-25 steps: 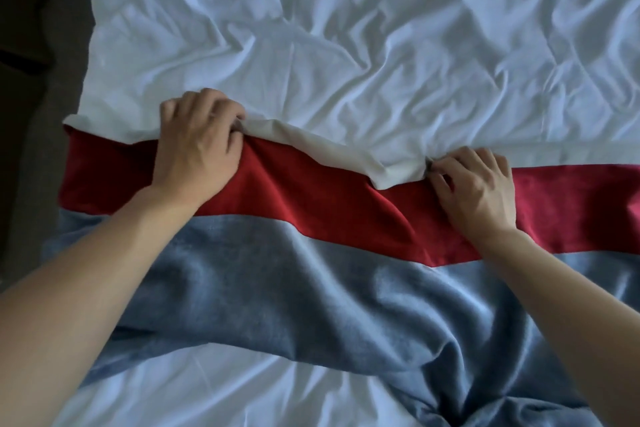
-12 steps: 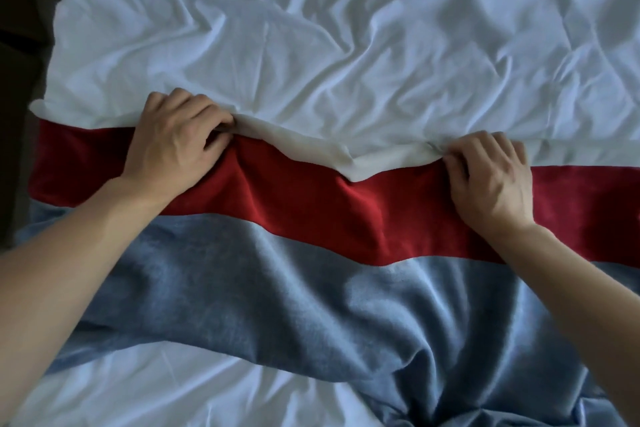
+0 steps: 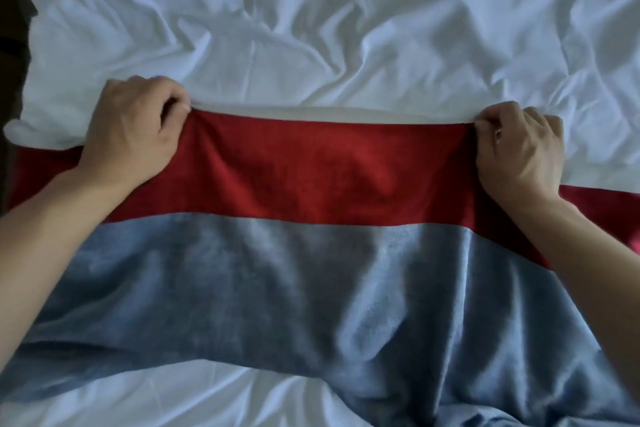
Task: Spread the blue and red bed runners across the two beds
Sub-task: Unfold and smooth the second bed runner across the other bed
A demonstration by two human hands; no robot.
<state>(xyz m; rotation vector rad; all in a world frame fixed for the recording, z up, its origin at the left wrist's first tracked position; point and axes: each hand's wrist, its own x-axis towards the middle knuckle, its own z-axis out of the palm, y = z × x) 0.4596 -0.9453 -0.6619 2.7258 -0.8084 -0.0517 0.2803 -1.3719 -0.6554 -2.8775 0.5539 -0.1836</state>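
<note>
1. Both hands pinch the far edge of the soft red and grey-blue banded bed runner [image 3: 311,218]: the left hand [image 3: 133,126] has its fingers curled round the edge near the bed's left side, and the right hand [image 3: 519,149] grips the same edge further right, so the red band runs taut and straight between them.
2. That runner lies across the crumpled white bed sheet [image 3: 311,28], red band farthest from the person, blue band nearest and rumpled into folds at lower right.
3. Judging by this, the step in hand is pulling the runner square and flat across the bed.
4. Next, the hands probably need to let go and smooth the bunched blue part, then even out the right end, which sags lower than the stretched middle.
</note>
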